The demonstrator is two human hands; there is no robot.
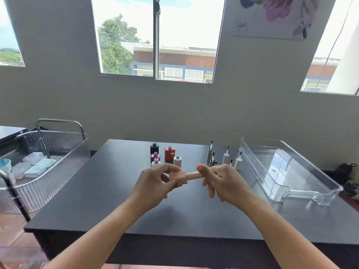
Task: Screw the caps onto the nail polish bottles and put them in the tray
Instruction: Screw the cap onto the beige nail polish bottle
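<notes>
My left hand [155, 183] grips a square pink nail polish bottle [177, 176] lying sideways above the dark table [97, 191]. My right hand [221, 181] pinches the bottle's long pink cap [193, 175], which sits on the bottle's neck. Behind my hands stand several open bottles: a black one [154, 148], a red square one [169, 153], a small pink one [155, 157], a white one [155, 162] and a beige one [177, 161]. To their right, several brush caps [225, 157] stand upright. The clear plastic tray [310, 183] lies at the right with nothing in it.
A ribbed clear cart [48, 152] with a metal handle stands left of the table, holding small boxes. A dark bag [344, 171] lies on the floor at the far right. A wall with windows rises behind the table.
</notes>
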